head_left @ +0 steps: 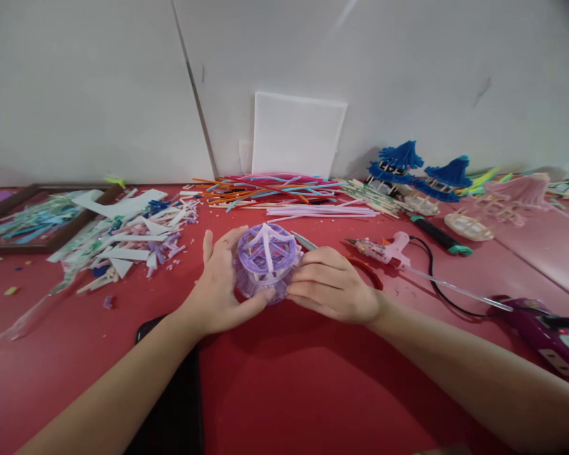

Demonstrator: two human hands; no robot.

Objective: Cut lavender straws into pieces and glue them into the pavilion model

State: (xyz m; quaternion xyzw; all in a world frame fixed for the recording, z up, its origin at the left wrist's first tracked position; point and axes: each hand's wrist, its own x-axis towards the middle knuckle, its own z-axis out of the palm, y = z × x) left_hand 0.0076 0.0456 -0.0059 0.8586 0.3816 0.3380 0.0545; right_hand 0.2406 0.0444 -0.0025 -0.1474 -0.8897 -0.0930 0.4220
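A round purple and lilac craft piece (268,253), with a ring, spokes and a fringed edge, is held between both hands above the red table (275,392). My left hand (222,284) wraps its left side, the thumb along the lower front edge. At the right side, my right hand (332,284) has its fingers curled together against the fringe. Just behind the right hand, a thin silvery tool (304,241) partly shows.
A pink glue gun (382,249) and a green-black tool (440,236) lie right. Behind are coloured sticks (270,189) and blue roofed models (401,161). Paper scraps (137,237) lie left, a purple power strip (545,335) far right, a black device (175,404) under the left forearm.
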